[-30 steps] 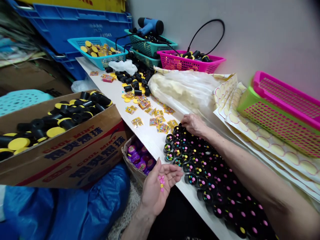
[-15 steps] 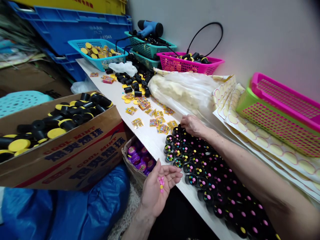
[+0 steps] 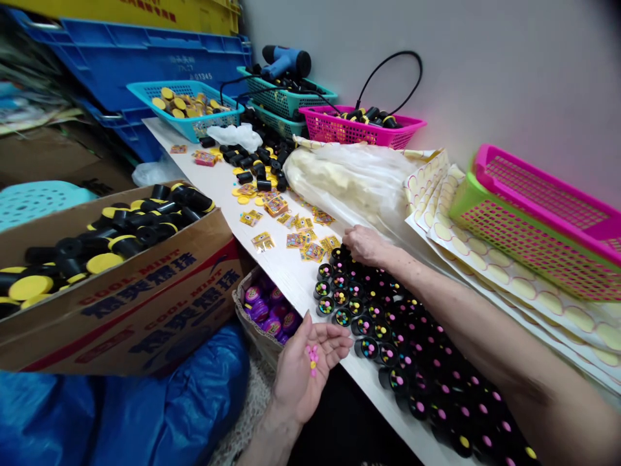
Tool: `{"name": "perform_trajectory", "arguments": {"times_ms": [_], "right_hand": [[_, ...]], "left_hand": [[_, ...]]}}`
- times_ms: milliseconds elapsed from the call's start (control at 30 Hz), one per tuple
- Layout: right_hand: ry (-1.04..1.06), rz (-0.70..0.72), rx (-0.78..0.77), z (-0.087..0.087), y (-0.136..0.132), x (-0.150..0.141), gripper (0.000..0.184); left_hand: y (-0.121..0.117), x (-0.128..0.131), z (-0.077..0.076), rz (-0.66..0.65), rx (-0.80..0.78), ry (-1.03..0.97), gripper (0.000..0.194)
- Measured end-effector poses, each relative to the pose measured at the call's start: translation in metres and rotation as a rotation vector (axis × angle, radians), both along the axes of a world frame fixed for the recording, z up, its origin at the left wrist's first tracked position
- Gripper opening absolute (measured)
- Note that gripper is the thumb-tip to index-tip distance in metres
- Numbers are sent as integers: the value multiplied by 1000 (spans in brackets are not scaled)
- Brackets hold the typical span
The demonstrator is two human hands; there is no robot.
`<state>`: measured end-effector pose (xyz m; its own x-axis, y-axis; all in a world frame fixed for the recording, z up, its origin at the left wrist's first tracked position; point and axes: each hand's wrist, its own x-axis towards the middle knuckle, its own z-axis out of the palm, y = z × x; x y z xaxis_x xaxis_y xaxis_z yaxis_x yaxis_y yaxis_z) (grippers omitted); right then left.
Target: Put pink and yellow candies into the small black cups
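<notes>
My left hand [image 3: 305,362] is palm up and slightly cupped at the table's near edge. It holds a few small pink candies [image 3: 312,355] and a yellow one. My right hand [image 3: 365,246] reaches across to the far end of the closely packed black cups [image 3: 369,348]. Its fingers are curled closed over the cups there, and whatever they pinch is hidden. Pink, yellow and blue candies lie inside the open cups. Printed sachets [image 3: 313,249] lie on the white table just beyond the right hand.
At left stands a cardboard box [image 3: 145,317] of black tubes with yellow caps. A smaller box holds purple packs [image 3: 272,307] below the table edge. Behind are a pink basket [image 3: 363,133], a blue basket [image 3: 189,126] and a plastic bag [image 3: 349,178]. Sticker sheets [image 3: 480,239] lie at right.
The view has shifted slightly. My right hand stays at the far end of the cups, and my left hand still holds the candies in its palm.
</notes>
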<state>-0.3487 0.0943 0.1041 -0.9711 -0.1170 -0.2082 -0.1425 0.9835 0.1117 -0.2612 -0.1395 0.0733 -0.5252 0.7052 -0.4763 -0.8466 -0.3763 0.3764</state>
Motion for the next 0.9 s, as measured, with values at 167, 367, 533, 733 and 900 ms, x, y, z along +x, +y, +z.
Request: {"name": "perform_trajectory", "arguments": {"times_ms": [167, 367, 533, 733, 900], "right_hand": [[32, -22, -70, -7, 7, 5, 20], [55, 6, -95, -8, 6, 6, 22], [-3, -10, -106, -2, 4, 2, 20], [-38, -14, -84, -2, 3, -2, 20], [1, 22, -96, 1, 3, 0, 22]], "left_hand": [[-1, 3, -1, 2, 2, 8, 44], [-3, 3, -1, 10, -19, 0, 42], [-3, 2, -3, 5, -19, -2, 41], [-3, 1, -2, 7, -24, -7, 42], [-3, 1, -3, 6, -13, -9, 40]]}}
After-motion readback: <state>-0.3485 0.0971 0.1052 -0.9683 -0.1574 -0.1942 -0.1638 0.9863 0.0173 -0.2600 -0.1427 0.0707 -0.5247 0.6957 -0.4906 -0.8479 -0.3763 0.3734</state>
